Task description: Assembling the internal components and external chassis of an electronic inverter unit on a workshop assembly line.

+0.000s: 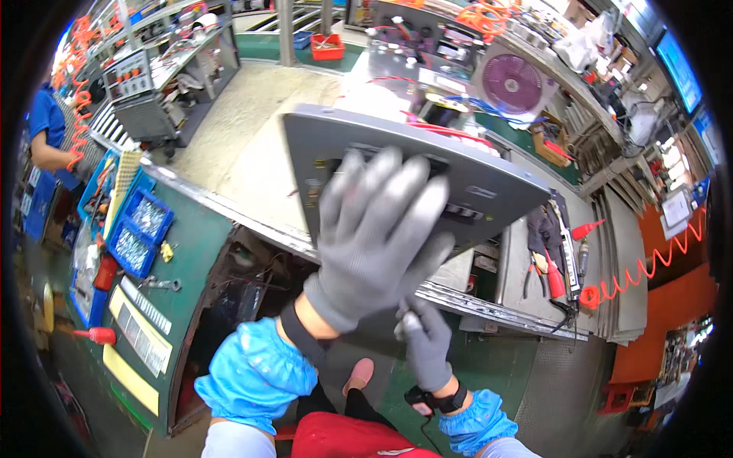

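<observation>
A flat dark grey metal panel (489,179) with cutouts and small fittings stands tilted over the bench in front of me. My left hand (374,240), in a grey knitted glove with pale fingertips, is spread across the panel's face. Its fingers are stretched out and slightly blurred, and they cover part of a dark slot there. Below the panel, near the bench's front edge, is my right hand (427,343) in a matching glove. The right fingers are curled together, and what they hold, if anything, is hidden.
Blue bins (131,252) of small metal fasteners and a wrench (159,284) lie on the green bench at left. Pliers (534,278) and a red-handled tool (555,282) are at right, near an orange coiled hose (649,267). A purple fan (511,82) stands beyond. Another person (50,130) is far left.
</observation>
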A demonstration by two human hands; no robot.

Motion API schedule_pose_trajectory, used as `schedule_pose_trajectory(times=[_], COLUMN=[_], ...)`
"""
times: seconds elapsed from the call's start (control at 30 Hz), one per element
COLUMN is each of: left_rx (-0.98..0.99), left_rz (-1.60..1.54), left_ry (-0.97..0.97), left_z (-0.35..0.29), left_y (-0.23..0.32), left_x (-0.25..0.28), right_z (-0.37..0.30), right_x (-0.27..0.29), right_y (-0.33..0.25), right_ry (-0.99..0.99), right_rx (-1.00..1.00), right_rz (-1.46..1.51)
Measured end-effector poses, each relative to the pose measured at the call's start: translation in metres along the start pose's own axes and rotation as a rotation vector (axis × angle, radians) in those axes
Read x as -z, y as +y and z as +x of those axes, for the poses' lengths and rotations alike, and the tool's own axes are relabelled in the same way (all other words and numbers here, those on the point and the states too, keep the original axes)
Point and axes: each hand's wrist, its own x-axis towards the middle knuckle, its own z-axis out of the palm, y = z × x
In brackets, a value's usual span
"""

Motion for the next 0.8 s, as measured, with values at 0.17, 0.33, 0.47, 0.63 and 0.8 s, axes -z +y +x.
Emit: schedule_pose_trajectory(times=[0.17, 0.33, 0.47, 0.63, 0.8], left_rx=[0.611, 1.054, 1.236, 1.191, 1.3], left_rz=[-0.022, 0.417, 0.684, 0.795, 0.886], left_ry=[-0.36, -0.234, -0.169, -0.387, -0.549], left_z=[-0.181, -0.302, -0.321, -0.344, -0.348], left_y=[0.0, -0.004, -0.051, -0.12, -0.158], left_x=[0.081, 0.244, 0.339, 0.389, 0.399], right_z=[-0.043, -0.063, -0.071, -0.085, -0.101], right_x=[-0.016, -0.082, -0.173, -0.332, -0.48], right_y=[0.045, 0.047, 0.016, -0.017, -0.021], right_ry=[-0.29, -0.563, -0.827, -1.049, -1.16], right_rx=[-0.178, -0.298, -0.376, -0.197, -0.048], right_rz=[-0.296, -0.327, -0.377, -0.381, -0.574])
